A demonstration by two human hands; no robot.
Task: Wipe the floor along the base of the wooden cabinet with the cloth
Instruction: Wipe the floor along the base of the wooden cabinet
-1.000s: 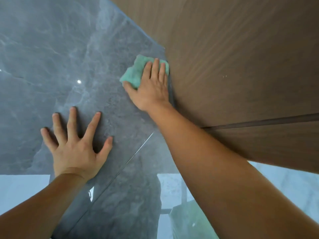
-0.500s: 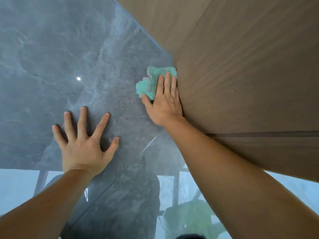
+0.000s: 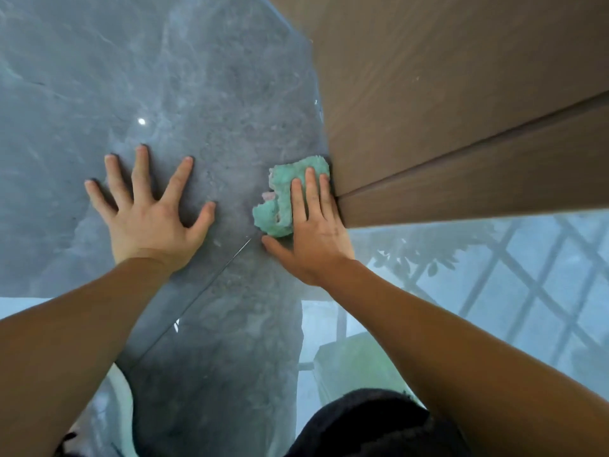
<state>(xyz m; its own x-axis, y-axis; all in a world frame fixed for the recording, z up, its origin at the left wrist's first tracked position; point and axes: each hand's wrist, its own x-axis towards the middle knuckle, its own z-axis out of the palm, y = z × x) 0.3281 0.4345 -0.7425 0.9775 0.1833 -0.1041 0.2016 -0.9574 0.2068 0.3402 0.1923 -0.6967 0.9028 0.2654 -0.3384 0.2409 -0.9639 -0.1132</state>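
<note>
A crumpled green cloth point(image 3: 283, 189) lies on the glossy grey marble floor point(image 3: 214, 94), right against the base of the brown wooden cabinet point(image 3: 445, 94). My right hand point(image 3: 316, 232) presses flat on the cloth, fingers along the cabinet's bottom edge near a seam between two panels. My left hand point(image 3: 148, 212) rests flat on the floor to the left, fingers spread, holding nothing.
A thin tile joint point(image 3: 204, 288) runs diagonally between my arms. The floor reflects a window grid point(image 3: 527, 291) at the right and bright light at the lower left. Dark clothing point(image 3: 369, 423) shows at the bottom edge.
My right hand has slid the cloth toward me along the cabinet base, down to the panel seam. The left hand has stayed planted on the floor.
</note>
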